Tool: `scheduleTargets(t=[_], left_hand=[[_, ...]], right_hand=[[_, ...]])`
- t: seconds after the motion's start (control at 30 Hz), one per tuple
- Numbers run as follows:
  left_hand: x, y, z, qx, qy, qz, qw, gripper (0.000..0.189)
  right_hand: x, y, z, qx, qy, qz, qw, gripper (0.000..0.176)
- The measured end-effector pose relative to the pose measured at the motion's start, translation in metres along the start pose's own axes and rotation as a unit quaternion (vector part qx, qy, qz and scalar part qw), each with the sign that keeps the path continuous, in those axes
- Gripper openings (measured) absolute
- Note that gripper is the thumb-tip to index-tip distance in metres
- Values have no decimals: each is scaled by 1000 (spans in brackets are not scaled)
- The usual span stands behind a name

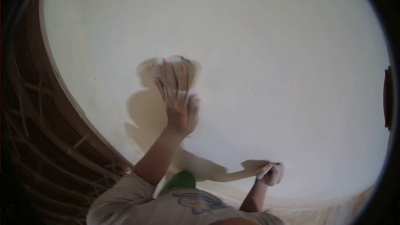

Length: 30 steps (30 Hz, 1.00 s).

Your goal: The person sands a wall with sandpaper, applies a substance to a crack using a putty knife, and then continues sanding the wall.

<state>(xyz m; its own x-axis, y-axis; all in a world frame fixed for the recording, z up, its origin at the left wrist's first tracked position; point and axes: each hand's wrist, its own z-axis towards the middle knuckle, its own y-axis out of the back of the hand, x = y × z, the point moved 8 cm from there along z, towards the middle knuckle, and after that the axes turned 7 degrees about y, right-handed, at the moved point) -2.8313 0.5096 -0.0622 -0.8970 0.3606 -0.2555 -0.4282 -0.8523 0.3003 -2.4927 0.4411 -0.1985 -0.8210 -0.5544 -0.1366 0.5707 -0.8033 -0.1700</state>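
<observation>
My left hand (pixel 179 96) lies against a pale, smooth wall (pixel 291 79), fingers pointing up and thumb out to the right. Under its fingertips is a dusty, greyish-white pad (pixel 176 59), pressed to the wall and mostly covered by the fingers; its exact kind is not clear. White dust coats the fingers. Lower and to the right, my right hand (pixel 271 174) is closed in front of the wall. Whatever it may hold is hidden by its curled fingers.
Dark slats or beams (pixel 46 116) run along the left side beyond the wall's curved-looking edge. A dark object (pixel 388 98) sits at the far right edge. Something green (pixel 180 181) shows beside my grey shirt (pixel 166 210). Shadows of both arms fall on the wall.
</observation>
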Motion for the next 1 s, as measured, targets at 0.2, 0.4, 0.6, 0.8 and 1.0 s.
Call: scheduleTargets(t=[0.2,0.4,0.6,0.8,1.0], left_hand=[[14,-52,-139,49,82,-93,991,57],[59,-94,-262,142,-62,-15,988,52],[25,-21,-60,37,-106,1,994,59],[-2,-3,-16,12,-70,-71,995,53],[35,-81,-221,36,10,-51,998,38]], right_hand=[[0,-1,2,-55,7,17,998,20],[1,-4,10,-21,22,30,999,20],[3,-6,9,-1,3,-3,1000,18],[1,-5,9,-5,9,2,1000,19],[3,-4,13,-2,-10,2,1000,19]])
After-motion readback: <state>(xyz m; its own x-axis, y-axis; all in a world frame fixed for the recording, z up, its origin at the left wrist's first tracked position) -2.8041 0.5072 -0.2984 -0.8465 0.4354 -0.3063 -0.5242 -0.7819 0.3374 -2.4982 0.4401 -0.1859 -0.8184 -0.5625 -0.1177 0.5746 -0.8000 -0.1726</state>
